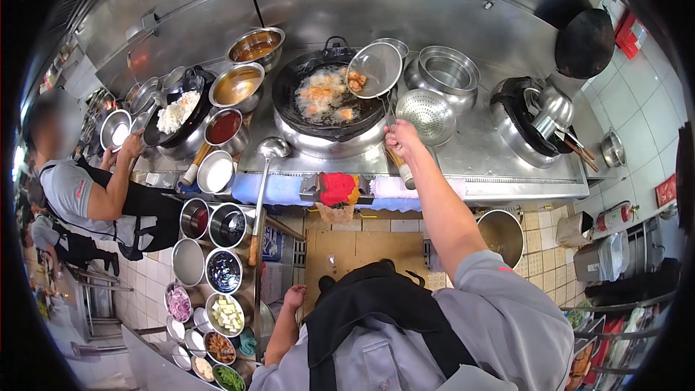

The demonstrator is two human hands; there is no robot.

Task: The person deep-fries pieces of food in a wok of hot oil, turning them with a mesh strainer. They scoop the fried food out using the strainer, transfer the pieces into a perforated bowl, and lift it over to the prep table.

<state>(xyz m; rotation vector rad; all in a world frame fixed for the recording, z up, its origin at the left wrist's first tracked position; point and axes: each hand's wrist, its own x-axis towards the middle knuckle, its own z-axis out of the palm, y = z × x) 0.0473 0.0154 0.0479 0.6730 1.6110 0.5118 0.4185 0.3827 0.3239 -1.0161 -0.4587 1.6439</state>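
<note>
My right hand (403,137) is closed around the handle of a mesh strainer (379,71), which is tilted over the right side of a black wok (289,76). Several browned fried pieces (356,81) sit at the strainer's left edge. Other battered pieces (322,93) bubble in the wok's hot oil. Below my right hand, a wooden handle (400,166) lies on the counter edge. My left hand (295,297) hangs low by my body with its fingers curled, holding nothing visible. A ladle (273,147) with a long handle rests left of the wok.
Bowls of brown liquid (237,85) and red sauce (224,129) stand left of the wok. A perforated ladle (426,117) and stacked metal pots (449,71) are to its right. Ingredient bowls (226,315) fill the left stand. A co-worker (87,188) handles a rice wok (177,119).
</note>
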